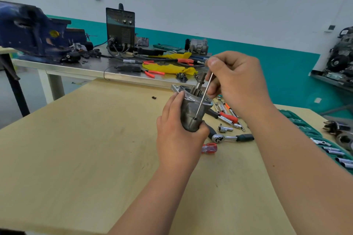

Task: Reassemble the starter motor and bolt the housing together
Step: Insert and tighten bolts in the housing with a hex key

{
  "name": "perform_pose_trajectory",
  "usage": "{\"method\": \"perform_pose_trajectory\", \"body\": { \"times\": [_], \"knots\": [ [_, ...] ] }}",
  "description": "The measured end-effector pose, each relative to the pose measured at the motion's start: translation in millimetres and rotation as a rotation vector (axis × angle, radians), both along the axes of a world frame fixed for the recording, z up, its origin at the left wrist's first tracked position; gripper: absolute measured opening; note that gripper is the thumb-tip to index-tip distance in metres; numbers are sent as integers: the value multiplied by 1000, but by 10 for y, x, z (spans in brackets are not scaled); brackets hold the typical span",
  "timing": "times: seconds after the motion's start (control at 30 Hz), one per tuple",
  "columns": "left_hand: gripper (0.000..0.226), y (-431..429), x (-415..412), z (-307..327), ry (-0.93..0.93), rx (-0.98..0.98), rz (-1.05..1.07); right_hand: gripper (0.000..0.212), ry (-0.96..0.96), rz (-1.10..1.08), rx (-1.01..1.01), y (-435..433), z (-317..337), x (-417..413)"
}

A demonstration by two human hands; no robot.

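Observation:
My left hand [177,135] grips the grey starter motor housing [191,112] and holds it upright above the wooden table [86,149]. The pinion gear and shaft [199,84] stick out of its top flange. My right hand [235,80] pinches the upper end of a long thin through bolt [204,95]. The bolt slants down and left, and its lower tip touches the side of the housing near my left thumb.
A ratchet [231,138], loose sockets [225,129], extension bars [228,116] and a red-handled screwdriver [209,148] lie right of the housing. A green socket tray [313,135] sits at the right edge. Behind, a steel bench carries a blue vise [34,32], a welder [120,28] and pliers.

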State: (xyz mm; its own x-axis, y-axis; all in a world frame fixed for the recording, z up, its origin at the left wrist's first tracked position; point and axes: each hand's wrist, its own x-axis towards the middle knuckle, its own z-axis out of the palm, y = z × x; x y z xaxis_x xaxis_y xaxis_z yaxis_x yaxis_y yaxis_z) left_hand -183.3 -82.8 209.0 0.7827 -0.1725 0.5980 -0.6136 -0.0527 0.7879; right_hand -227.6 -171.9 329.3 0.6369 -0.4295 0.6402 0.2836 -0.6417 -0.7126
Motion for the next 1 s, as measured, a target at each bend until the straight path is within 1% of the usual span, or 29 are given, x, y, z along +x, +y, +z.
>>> {"method": "perform_pose_trajectory", "body": {
  "times": [0.1,0.17,0.23,0.37,0.43,0.47,0.5,0.57,0.63,0.7,0.77,0.8,0.9,1.0],
  "knots": [
    [83,10,-7,-2,-1,0,4,18,-19,1,10,7,-23,-15],
    [83,16,-12,-1,0,1,5,18,-43,-20,-22,13,-24,-32],
    [83,16,-13,1,-3,0,8,19,-65,-90,-70,31,-31,-40],
    [83,15,-11,-7,3,-17,7,26,-119,-299,-137,79,-81,-10],
    [84,17,-10,-14,8,-29,9,23,-125,-354,-195,118,-73,8],
    [83,17,-7,-15,8,-32,12,17,-116,-344,-211,131,-60,15],
    [83,15,-3,-15,9,-33,15,11,-90,-303,-194,138,-38,16],
    [81,15,10,-12,13,-38,14,23,-9,-132,-77,112,0,13],
    [80,20,28,-5,18,-51,10,19,84,88,50,79,42,7],
    [80,30,43,5,25,-61,7,14,147,295,218,32,71,26],
    [80,37,60,9,34,-66,6,17,181,473,404,-30,78,51],
    [80,41,69,10,41,-69,8,18,183,539,465,-65,74,63],
    [80,64,90,14,56,-80,10,18,165,641,577,-111,62,103],
    [80,85,96,18,58,-87,9,16,143,642,660,-91,52,190]
  ]
}}
